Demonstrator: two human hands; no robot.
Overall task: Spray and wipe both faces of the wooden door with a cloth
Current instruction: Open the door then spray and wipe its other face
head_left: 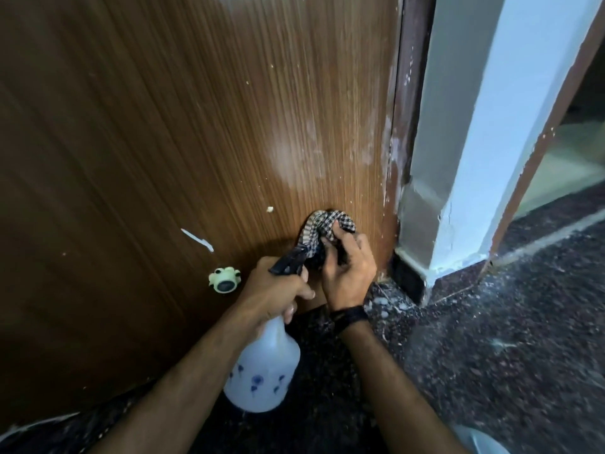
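1. The checked cloth (329, 228) is bunched against the wooden door (196, 126), low at centre frame, fingers of the right hand (348, 273) curled round it
2. The spray bottle (262, 368) is gripped at its neck, lower centre, by the left hand (275, 290), fingers wrapped tight

head cam | looks forward-down | close to lower wooden door (163, 142) | floor (507, 322) below
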